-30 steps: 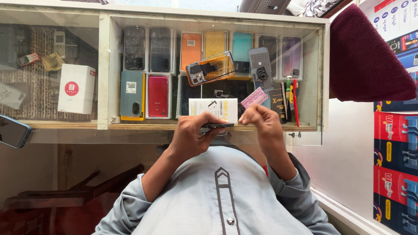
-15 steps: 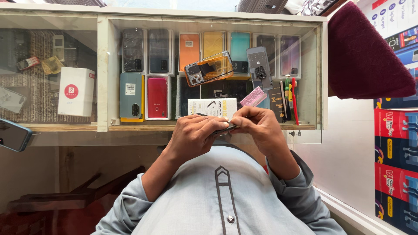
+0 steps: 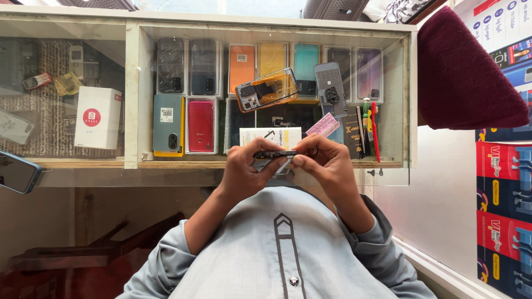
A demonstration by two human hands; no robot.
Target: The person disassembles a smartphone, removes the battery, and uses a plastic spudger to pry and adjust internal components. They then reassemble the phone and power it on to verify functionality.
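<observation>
Glass-topped, the desk fills the upper half of the frame, its case holding rows of phones and phone covers. At the far left edge a dark phone lies on the glass, and under the glass nearby sits a white box with a red round mark. Further right, inside the case, a grey-blue phone lies beside a red phone, with an orange cover and a yellow one above them. On top of the glass rests an opened phone body with an orange frame, tilted. Just below centre, the left hand and the right hand meet over the desk's near edge, both closed around a slim dark phone held edge-on between their fingertips. A pink slip lies just above the right hand. Screwdrivers with green and red handles lie further right. A maroon cushion fills the upper right.
</observation>
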